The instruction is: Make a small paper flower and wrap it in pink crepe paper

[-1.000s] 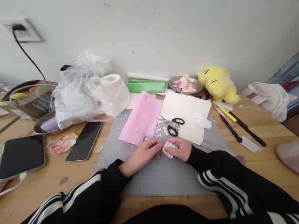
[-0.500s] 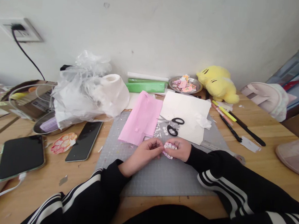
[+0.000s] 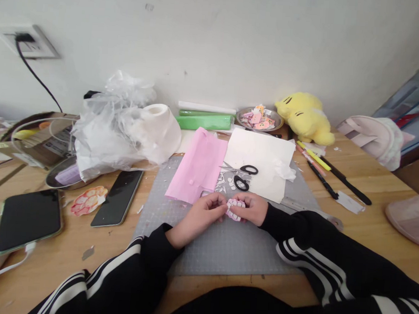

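Note:
A small pink-and-white paper cutout (image 3: 233, 210) with dark outlines is held between both hands above the grey cutting mat (image 3: 217, 253). My right hand (image 3: 253, 209) pinches its right side, thumb on top. The fingertips of my left hand (image 3: 206, 215) close on its left edge. Just beyond the hands lie black-handled scissors (image 3: 243, 176), their blades pointing left over a pink paper sheet (image 3: 196, 168). White paper scraps (image 3: 222, 182) lie near the scissors, and white paper sheets (image 3: 258, 153) are behind them.
On the left are a phone (image 3: 118, 198), a flower-like paper cutout (image 3: 88, 201), another phone (image 3: 29, 221) on a cable and a plastic bag (image 3: 103, 130). A metal dish (image 3: 259, 119) of cutouts and yellow plush toy (image 3: 305, 118) stand behind; pens (image 3: 319, 176) lie right.
The cutout has turned slightly between my fingers and shows more of its face. Both hands stay in nearly the same place.

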### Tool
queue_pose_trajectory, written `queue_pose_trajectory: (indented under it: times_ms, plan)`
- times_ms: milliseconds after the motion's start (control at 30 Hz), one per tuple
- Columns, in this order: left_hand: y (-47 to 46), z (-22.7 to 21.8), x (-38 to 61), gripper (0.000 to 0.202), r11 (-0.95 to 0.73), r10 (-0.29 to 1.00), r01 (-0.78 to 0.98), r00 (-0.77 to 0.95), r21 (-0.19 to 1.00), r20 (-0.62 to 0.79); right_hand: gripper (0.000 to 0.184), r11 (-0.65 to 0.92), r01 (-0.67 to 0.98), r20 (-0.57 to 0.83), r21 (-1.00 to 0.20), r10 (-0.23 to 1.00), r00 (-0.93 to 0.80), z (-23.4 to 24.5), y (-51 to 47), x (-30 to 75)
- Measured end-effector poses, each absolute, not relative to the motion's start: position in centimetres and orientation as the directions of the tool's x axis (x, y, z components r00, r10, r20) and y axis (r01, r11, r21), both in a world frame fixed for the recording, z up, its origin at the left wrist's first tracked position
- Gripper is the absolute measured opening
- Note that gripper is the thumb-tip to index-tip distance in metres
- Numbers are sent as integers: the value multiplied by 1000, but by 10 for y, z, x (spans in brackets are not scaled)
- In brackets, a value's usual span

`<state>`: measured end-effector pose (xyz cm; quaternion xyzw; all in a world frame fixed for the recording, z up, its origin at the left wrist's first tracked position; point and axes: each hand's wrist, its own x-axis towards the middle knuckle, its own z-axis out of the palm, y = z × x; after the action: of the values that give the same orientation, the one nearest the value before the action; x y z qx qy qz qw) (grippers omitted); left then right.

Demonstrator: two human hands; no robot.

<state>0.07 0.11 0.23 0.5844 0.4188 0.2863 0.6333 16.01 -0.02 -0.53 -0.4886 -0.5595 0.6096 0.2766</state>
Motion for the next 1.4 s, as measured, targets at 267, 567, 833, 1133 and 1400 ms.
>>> queue_pose_trajectory:
  times_ms: [267,567,833,1133,1400]
  plan:
    - [0,6,1,21,189,864,125,450,974,-225,16,-213,218,-284,-952,879,-384,-4,-1,161]
    - [1,1,0,16,153,855,119,481,981,-192,16,-204,236,-284,-950,878,-385,-4,-2,161]
    - [1,3,0,15,173,854,117,476,978,-208,18,-238,192,-292,-952,896,-336,-6,-1,160]
    - [-1,5,1,19,177,864,129,454,976,-216,18,-227,196,-287,-954,883,-373,-8,1,160]
    - [0,1,-1,15,121,858,111,487,986,-160,15,-188,219,-261,-957,886,-383,-7,-1,160]
